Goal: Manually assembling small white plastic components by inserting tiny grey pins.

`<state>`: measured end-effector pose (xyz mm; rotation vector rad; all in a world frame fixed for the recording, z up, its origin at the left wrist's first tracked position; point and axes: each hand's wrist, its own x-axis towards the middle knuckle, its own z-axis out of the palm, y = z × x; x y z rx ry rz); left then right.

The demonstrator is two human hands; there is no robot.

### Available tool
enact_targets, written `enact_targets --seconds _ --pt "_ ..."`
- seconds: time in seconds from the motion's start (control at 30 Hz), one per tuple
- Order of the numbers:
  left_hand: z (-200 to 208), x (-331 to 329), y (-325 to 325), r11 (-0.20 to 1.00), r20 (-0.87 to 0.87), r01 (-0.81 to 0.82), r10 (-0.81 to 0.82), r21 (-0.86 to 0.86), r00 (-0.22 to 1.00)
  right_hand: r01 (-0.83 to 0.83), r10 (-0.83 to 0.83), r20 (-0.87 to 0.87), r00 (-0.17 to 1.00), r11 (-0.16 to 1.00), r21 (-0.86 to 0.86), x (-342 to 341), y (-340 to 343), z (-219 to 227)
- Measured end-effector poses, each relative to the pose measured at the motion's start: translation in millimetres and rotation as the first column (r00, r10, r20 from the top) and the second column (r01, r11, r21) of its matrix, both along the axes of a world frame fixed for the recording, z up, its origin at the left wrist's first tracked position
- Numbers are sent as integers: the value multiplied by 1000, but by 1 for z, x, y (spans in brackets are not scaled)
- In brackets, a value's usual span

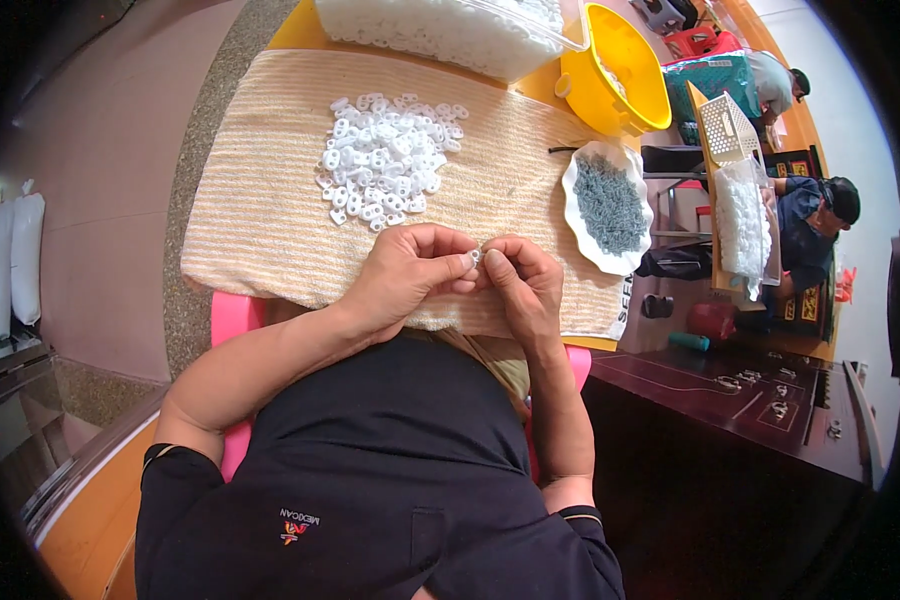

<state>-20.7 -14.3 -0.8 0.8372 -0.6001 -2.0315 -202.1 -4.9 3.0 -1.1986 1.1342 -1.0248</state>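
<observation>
Over the near part of a striped beige towel, my two hands meet fingertip to fingertip. My left hand is closed, with a small white plastic piece pinched between thumb and forefinger. Against the same piece, the thumb and forefinger of my right hand are pressed together; whatever they hold is too small and covered to make out. Beyond my left hand lies a loose pile of similar white plastic pieces with holes in them. Small thin grey pieces fill a scalloped white dish to the right.
A clear plastic bin full of white pieces stands at the far edge, beside a yellow basin. A short black item lies by the dish. Two other people sit at the right, near a white perforated basket.
</observation>
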Motion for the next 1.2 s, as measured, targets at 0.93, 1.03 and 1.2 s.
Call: enact_targets --seconds 0.93,1.03,1.2 --pt "-2 1 -1 999 -13 33 -33 -1 999 11 -12 -21 1000 1000 -13 1 1 -1" --pt "-1 1 -1 1000 -17 27 -27 14 1000 28 -28 3 1000 1000 9 2 1 1" --pt "1 0 0 1000 -21 16 -16 25 1000 15 -15 6 1000 1000 0 0 1 -1"
